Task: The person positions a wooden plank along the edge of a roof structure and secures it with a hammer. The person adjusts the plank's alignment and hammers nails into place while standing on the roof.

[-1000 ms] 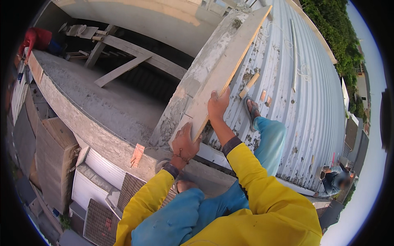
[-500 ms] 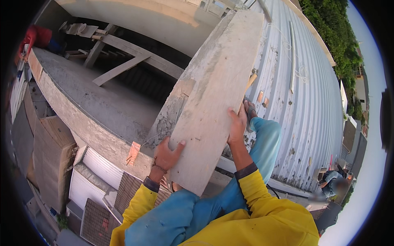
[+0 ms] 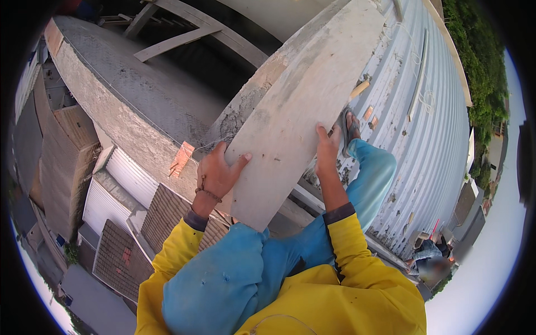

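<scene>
A long, wide wooden plank (image 3: 301,106), pale grey with cement stains, stretches away from my knees along the top of a rough concrete wall (image 3: 237,111). On its left edge, near the close end, my left hand (image 3: 218,173) grips with the thumb on the upper face; its other fingers are partly hidden. Farther along the opposite edge, my right hand (image 3: 328,148) is closed on the plank, thumb up beside the edge and fingers partly hidden beneath. The plank's near corner is by my blue-trousered knee (image 3: 240,245).
Right of the wall lies a corrugated metal roof (image 3: 424,151) with wood scraps and loose string. At left, a concrete ledge (image 3: 128,117) carries a taut line and a small orange wood piece (image 3: 182,159), with a drop to rooftops below. Another person (image 3: 432,259) is at lower right.
The view has shifted, and the plank's near end appears higher in the picture. Both hands stay on the plank's edges. The person in red at upper left has mostly left the view.
</scene>
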Demonstrator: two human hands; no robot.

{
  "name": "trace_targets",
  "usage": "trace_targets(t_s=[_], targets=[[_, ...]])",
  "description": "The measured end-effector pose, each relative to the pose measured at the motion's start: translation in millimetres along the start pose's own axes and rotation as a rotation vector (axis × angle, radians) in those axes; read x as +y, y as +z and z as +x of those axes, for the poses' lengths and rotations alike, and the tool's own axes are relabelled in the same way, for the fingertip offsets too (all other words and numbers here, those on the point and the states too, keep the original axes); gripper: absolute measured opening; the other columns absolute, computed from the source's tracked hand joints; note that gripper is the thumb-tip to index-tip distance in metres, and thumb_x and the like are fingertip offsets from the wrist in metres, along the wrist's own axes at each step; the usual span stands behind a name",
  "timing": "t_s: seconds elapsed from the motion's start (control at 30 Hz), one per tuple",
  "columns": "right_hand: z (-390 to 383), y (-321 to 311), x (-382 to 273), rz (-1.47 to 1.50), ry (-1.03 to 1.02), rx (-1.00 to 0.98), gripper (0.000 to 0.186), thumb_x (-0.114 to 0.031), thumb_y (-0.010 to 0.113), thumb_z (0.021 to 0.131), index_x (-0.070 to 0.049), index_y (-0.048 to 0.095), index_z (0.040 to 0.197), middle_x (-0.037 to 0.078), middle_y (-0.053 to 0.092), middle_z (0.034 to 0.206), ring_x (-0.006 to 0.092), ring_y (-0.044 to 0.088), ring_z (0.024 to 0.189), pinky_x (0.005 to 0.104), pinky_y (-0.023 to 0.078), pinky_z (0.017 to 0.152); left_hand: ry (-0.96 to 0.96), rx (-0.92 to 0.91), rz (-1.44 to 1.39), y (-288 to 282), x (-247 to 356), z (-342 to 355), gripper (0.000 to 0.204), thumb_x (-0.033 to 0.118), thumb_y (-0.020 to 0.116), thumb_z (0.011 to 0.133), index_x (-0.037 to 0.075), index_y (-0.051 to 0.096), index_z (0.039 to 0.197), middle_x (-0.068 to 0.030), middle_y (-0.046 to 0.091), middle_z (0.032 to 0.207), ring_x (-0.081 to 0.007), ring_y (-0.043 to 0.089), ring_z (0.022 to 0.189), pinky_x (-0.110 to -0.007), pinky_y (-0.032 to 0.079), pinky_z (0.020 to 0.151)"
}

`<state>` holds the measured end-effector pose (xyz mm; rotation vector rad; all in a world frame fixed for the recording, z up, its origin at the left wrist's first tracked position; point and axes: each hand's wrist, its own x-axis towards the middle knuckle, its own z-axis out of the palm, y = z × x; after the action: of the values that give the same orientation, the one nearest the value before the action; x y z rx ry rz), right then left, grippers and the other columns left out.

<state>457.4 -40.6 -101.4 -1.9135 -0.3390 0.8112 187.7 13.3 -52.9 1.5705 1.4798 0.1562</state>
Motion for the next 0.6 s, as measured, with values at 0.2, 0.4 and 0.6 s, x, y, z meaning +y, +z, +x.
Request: trace_targets(t_s=[0.2, 0.4, 0.6], targets=[[-57, 9, -43, -0.044, -0.617, -0.03, 0.049, -0.04, 0.052, 0.11, 0.003, 0.054, 0.135, 0.015, 0.062, 0.119, 0.0188, 0.06, 0.105, 0.035, 0.048, 0.094, -0.048, -0.02, 0.078, 1, -1, 0, 0.059, 0.055, 0.078, 0.087, -0.001, 0.065, 0.101, -0.0239, 0.074, 0.089, -0.0404, 0.074, 0.082, -0.046, 0.057, 0.073], [-95, 77, -60, 0.08, -0.658, -0.205, 0.039, -0.031, 0.044, 0.114, 0.003, 0.064, 0.114, 0.006, 0.062, 0.078, 0.0113, 0.056, 0.066, 0.0272, 0.046, 0.064, 0.035, 0.052, 0.055, 6, -3, 0, 0.059, 0.057, 0.076, 0.089, 0.001, 0.063, 0.099, -0.0262, 0.074, 0.09, -0.0442, 0.073, 0.083, -0.049, 0.057, 0.071], [-86, 92, -59, -0.063, -0.724, -0.065, 0.036, -0.028, 0.047, 0.114, 0.002, 0.066, 0.109, 0.002, 0.057, 0.066, 0.009, 0.053, 0.058, 0.0258, 0.042, 0.056, 0.044, 0.097, 0.108, 12, -9, 2, 0.057, 0.057, 0.075, 0.089, 0.002, 0.06, 0.097, -0.0247, 0.072, 0.082, -0.0451, 0.071, 0.076, -0.05, 0.055, 0.065]])
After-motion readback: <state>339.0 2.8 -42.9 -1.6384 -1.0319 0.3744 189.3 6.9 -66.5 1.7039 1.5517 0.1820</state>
